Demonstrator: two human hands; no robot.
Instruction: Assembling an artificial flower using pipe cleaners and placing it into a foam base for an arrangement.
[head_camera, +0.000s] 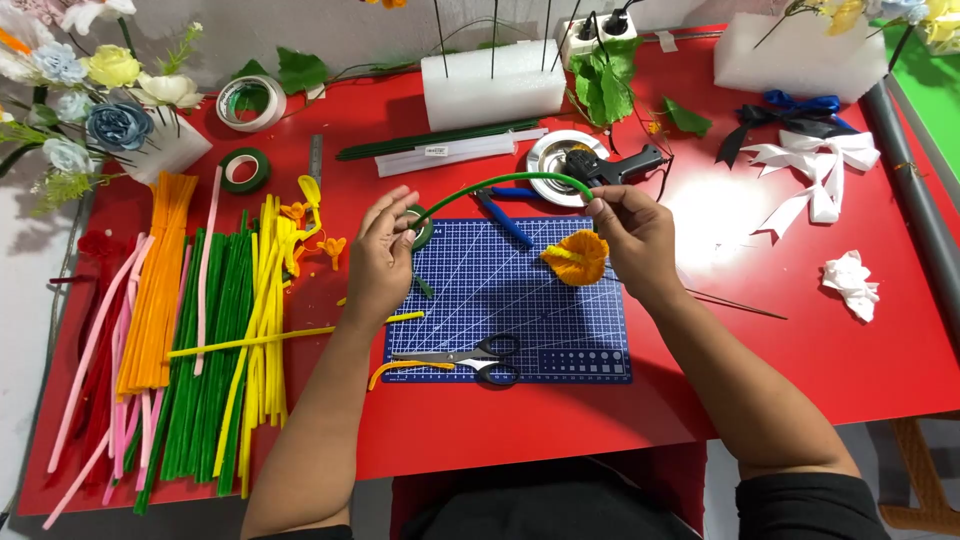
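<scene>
Centre of frame, above the blue cutting mat (520, 300): a green stem (500, 183) arches left to right between both hands. Long axis runs roughly horizontal, bowed upward in the middle.

Right hand (635, 235), centre right, pinches the stem's right end with thumb and fingertips closed; an orange pipe-cleaner flower (577, 257) hangs just below that grip, touching the palm side.

Left hand (382, 255), centre left, is loosely curled on the stem's left end, where a small roll of green tape (421, 228) sits against the fingers. Whether the fingers clamp the roll or only steady it, cannot tell.

The flower lies nearer the right hand; the tape roll nearer the left.

Scissors (478, 358) lie on the mat's lower edge, apart from both hands. Sorted pipe cleaners (190, 340) fill the left of the red table (800, 350).
</scene>
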